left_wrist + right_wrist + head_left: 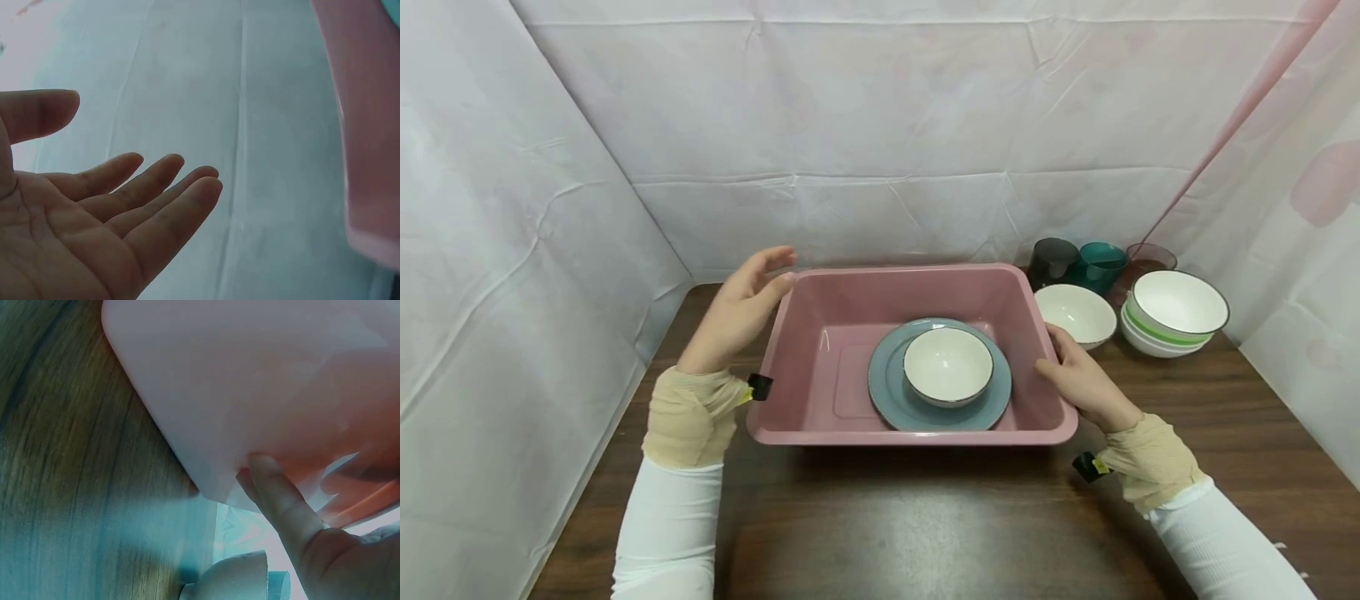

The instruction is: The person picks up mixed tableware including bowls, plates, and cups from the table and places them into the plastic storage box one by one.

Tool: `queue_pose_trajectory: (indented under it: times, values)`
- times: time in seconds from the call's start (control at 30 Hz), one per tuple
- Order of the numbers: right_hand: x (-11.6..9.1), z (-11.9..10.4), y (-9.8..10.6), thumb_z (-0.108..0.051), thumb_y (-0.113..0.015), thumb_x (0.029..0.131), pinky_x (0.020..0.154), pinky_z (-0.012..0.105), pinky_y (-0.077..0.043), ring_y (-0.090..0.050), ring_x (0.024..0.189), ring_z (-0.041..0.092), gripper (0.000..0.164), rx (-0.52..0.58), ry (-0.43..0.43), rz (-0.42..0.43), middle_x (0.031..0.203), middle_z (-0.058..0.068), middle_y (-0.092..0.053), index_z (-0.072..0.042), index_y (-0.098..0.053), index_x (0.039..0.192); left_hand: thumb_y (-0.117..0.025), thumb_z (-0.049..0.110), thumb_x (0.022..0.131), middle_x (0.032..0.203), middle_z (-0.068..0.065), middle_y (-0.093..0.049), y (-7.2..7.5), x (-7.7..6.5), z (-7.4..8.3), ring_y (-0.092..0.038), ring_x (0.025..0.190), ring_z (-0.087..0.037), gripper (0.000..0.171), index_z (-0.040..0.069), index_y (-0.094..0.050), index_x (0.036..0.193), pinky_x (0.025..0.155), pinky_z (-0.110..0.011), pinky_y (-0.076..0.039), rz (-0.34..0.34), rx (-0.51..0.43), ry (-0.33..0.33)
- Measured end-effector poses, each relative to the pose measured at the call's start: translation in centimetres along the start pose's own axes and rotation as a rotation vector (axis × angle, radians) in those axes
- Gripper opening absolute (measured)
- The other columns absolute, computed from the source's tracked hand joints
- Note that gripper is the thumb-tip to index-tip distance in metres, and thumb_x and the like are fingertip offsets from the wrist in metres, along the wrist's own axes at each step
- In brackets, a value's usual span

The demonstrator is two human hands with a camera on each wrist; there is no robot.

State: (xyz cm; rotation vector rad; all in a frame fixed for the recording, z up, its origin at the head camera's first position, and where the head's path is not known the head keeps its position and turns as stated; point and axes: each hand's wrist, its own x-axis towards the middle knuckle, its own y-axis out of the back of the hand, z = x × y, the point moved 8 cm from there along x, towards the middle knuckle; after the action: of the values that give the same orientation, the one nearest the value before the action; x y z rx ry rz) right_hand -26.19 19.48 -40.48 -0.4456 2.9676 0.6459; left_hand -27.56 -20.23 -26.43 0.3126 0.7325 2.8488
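Note:
A pink plastic basin stands on the dark wooden table. Inside it, right of its middle, lies a blue-grey plate with a white, dark-rimmed bowl on top. My right hand grips the basin's right rim, thumb over the edge and fingers against the outer wall. By the far left corner of the basin is my left hand, raised and holding nothing. In the left wrist view its loosely extended fingers are apart from the basin's wall.
Right of the basin sits another white bowl, beside a stack of bowls with a green one in it. Behind them stand a dark cup, a teal cup and a reddish cup. White sheeting encloses the table's back and sides.

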Motion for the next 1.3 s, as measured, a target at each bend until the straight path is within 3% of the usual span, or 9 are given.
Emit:
queue_pose_trajectory:
  times: [0.13, 0.3, 0.5, 0.57, 0.67, 0.8, 0.97, 1.1, 1.3]
  values:
    - [0.0, 0.0, 0.0, -0.009, -0.043, 0.099, 0.091, 0.021, -0.044, -0.037, 0.135, 0.039, 0.069, 0.001, -0.001, -0.001, 0.156, 0.028, -0.023, -0.002, -0.004, 0.156, -0.047, 0.030, 0.103, 0.152, -0.012, -0.041, 1.5, -1.1, -2.1, -0.041, 0.139, -0.026, 0.054, 0.006, -0.034, 0.150, 0.114, -0.045, -0.036, 0.001, -0.040, 0.076]
    - [0.0, 0.0, -0.1, -0.008, -0.043, 0.099, 0.090, 0.020, -0.045, -0.036, 0.135, 0.041, 0.070, 0.018, 0.004, -0.007, 0.155, 0.029, -0.023, -0.002, -0.004, 0.156, -0.045, 0.029, 0.104, 0.152, -0.017, -0.039, 2.1, -2.2, -5.3, -0.042, 0.137, -0.032, 0.055, 0.002, -0.031, 0.150, 0.113, -0.048, -0.037, -0.024, -0.048, 0.159]
    - [0.0, 0.1, 0.0, -0.008, -0.042, 0.098, 0.092, 0.026, -0.046, -0.038, 0.134, 0.040, 0.069, 0.009, -0.001, 0.002, 0.154, 0.028, -0.025, -0.002, -0.005, 0.156, -0.044, 0.032, 0.104, 0.155, -0.028, -0.030, 0.1, -3.7, -9.6, -0.044, 0.133, -0.044, 0.069, -0.004, -0.014, 0.154, 0.110, -0.055, -0.038, -0.164, 0.035, 0.267]
    - [0.1, 0.1, 0.0, -0.009, -0.043, 0.098, 0.092, 0.025, -0.046, -0.038, 0.134, 0.040, 0.069, 0.007, -0.001, 0.004, 0.154, 0.028, -0.025, -0.002, -0.005, 0.156, -0.045, 0.031, 0.104, 0.151, -0.032, -0.034, -0.9, -4.2, -10.7, -0.049, 0.129, -0.045, 0.071, -0.006, -0.011, 0.154, 0.106, -0.053, -0.043, -0.215, 0.009, 0.298]
    - [0.0, 0.0, 0.0, -0.008, -0.043, 0.098, 0.090, 0.021, -0.046, -0.038, 0.134, 0.040, 0.069, 0.018, 0.006, 0.003, 0.154, 0.029, -0.026, -0.001, -0.005, 0.156, -0.048, 0.031, 0.102, 0.135, -0.034, -0.051, -2.1, -4.7, -12.0, -0.062, 0.114, -0.039, 0.072, -0.005, -0.013, 0.153, 0.092, -0.044, -0.054, -0.233, -0.035, 0.331]
    - [0.0, 0.0, 0.0, -0.008, -0.043, 0.098, 0.087, 0.018, -0.046, -0.039, 0.133, 0.040, 0.068, 0.027, 0.007, 0.004, 0.153, 0.029, -0.027, -0.001, -0.006, 0.156, -0.053, 0.026, 0.100, 0.118, -0.032, -0.061, -2.8, -4.9, -12.9, -0.070, 0.095, -0.032, 0.068, -0.005, -0.022, 0.151, 0.076, -0.035, -0.059, -0.145, -0.037, 0.343]
    - [0.0, -0.2, 0.0, -0.007, -0.043, 0.098, 0.085, 0.017, -0.045, -0.039, 0.132, 0.040, 0.069, 0.034, 0.008, 0.006, 0.153, 0.030, -0.027, -0.001, -0.006, 0.156, -0.052, 0.016, 0.098, 0.124, -0.032, -0.057, -2.9, -4.9, -13.0, -0.068, 0.095, -0.030, 0.060, -0.008, -0.027, 0.148, 0.076, -0.034, -0.058, -0.040, 0.009, 0.343]
    - [0.0, -0.2, 0.0, -0.008, -0.043, 0.098, 0.085, 0.015, -0.045, -0.039, 0.133, 0.041, 0.069, 0.046, 0.005, 0.003, 0.154, 0.029, -0.026, -0.001, -0.006, 0.156, -0.049, 0.012, 0.098, 0.126, -0.032, -0.056, -2.9, -4.9, -12.8, -0.067, 0.094, -0.029, 0.058, -0.010, -0.028, 0.147, 0.076, -0.032, -0.057, -0.018, 0.033, 0.342]
    - [-0.1, 0.1, 0.3, -0.013, -0.046, 0.100, 0.085, 0.027, -0.053, -0.047, 0.126, 0.043, 0.065, 0.044, -0.011, 0.034, 0.150, 0.030, -0.033, -0.002, -0.015, 0.155, -0.047, 0.010, 0.098, 0.126, -0.032, -0.056, -3.0, -4.9, -12.5, -0.065, 0.098, -0.031, 0.056, -0.012, -0.028, 0.146, 0.079, -0.032, -0.055, -0.024, 0.051, 0.328]
